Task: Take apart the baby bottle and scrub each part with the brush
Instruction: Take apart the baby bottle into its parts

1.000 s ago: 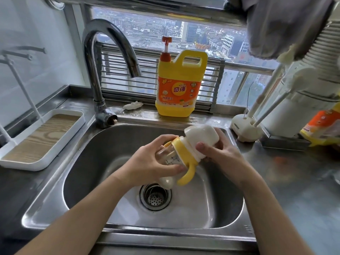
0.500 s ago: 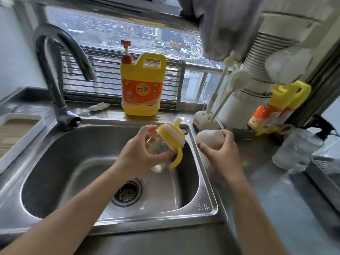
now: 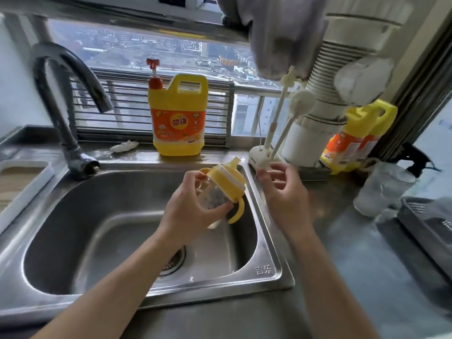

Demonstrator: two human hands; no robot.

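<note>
Above the sink (image 3: 265,280), the left hand (image 3: 188,212) grips the baby bottle (image 3: 216,199) around its clear body. It seems light, stiff, maybe slippery; the yellow collar (image 3: 228,183) offers a better hold. The right hand (image 3: 286,194), fingers apart and empty, is near the brush stand (image 3: 261,160).

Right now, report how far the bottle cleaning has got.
Done: the spout stands bare, no cap. In hand: left hand grips the baby bottle over the sink; right hand is empty by the brush stand. Left: yellow collar still on, brushes untouched.
</note>
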